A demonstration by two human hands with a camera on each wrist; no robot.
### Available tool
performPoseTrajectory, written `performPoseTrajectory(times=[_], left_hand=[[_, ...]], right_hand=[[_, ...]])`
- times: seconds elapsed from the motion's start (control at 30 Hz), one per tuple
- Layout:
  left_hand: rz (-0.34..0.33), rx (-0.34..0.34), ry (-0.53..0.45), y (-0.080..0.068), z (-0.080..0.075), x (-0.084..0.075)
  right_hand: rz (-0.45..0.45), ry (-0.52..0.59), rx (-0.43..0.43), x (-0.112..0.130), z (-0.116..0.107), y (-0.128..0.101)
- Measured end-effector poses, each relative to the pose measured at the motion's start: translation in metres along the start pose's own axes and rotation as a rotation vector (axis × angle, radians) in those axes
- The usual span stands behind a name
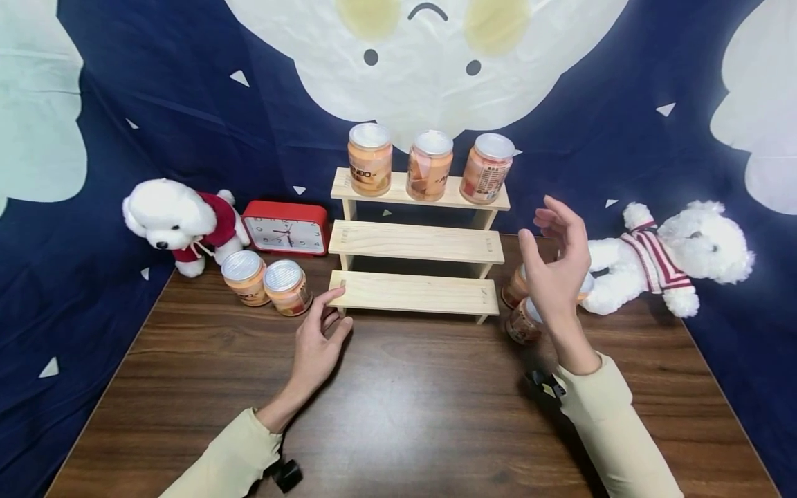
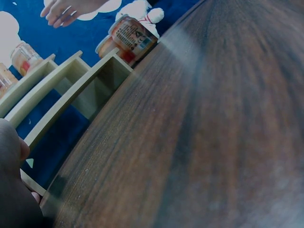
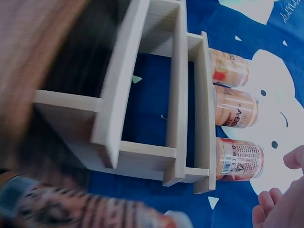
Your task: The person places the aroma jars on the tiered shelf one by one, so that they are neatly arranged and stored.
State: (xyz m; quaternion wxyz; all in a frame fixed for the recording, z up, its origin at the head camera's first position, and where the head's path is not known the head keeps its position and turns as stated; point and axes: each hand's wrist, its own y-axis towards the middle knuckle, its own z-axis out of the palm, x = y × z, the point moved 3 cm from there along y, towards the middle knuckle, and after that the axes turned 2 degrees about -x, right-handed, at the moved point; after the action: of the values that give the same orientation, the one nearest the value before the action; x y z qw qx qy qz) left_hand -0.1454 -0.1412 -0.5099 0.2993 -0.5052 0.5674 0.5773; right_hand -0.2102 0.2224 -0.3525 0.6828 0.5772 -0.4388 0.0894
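Note:
A three-step wooden shelf [image 1: 414, 292] stands in the middle of the table. On its top step are three orange jars with silvery lids: a left jar [image 1: 370, 160], a middle jar [image 1: 429, 166] and a right jar [image 1: 488, 169]. My left hand [image 1: 316, 346] is at the left end of the lowest step, its index fingertip touching the board's corner and its thumb apart in front. Raised to the right of the shelf, my right hand [image 1: 560, 263] holds nothing, thumb and fingers spread apart and loosely bent. Below it several more jars [image 1: 521, 325] stand, partly hidden by that hand.
Two jars [image 1: 288, 289] stand left of the shelf, before a red clock [image 1: 286, 228] and a white plush dog [image 1: 171, 218]. At the right lies a white plush toy [image 1: 663, 259] in a striped top. A dark blue cloth [image 1: 187, 104] hangs behind the table.

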Motion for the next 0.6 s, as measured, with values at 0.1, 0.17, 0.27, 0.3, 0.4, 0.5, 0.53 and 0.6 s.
performPoseTrajectory(times=[0.1,0.17,0.27,0.3,0.4,0.5,0.53,0.6], left_hand=[[0.003,0.0,0.004,0.0,-0.002,0.011],[-0.01,0.01,0.016,0.0,-0.002,0.019],[-0.015,0.015,0.021,0.001,-0.001,0.021],[-0.01,0.015,0.013,0.001,-0.001,0.019],[0.008,0.005,-0.002,0.0,-0.001,0.007],[0.008,-0.003,-0.009,0.0,-0.001,-0.003],[0.007,-0.002,-0.01,0.0,-0.001,-0.005],[0.003,0.001,-0.012,-0.001,-0.001,-0.007]], right_hand=[[-0.021,-0.016,-0.001,0.001,-0.007,-0.01],[-0.031,-0.027,-0.003,0.002,-0.014,-0.017],[-0.031,-0.032,0.001,0.002,-0.023,-0.025],[-0.028,-0.034,0.003,0.002,-0.026,-0.027],[-0.02,-0.037,0.0,0.002,-0.036,-0.033],[-0.015,-0.028,-0.009,0.001,-0.045,-0.038],[-0.012,-0.025,-0.012,0.0,-0.048,-0.039],[-0.007,-0.029,-0.01,-0.001,-0.055,-0.043]])
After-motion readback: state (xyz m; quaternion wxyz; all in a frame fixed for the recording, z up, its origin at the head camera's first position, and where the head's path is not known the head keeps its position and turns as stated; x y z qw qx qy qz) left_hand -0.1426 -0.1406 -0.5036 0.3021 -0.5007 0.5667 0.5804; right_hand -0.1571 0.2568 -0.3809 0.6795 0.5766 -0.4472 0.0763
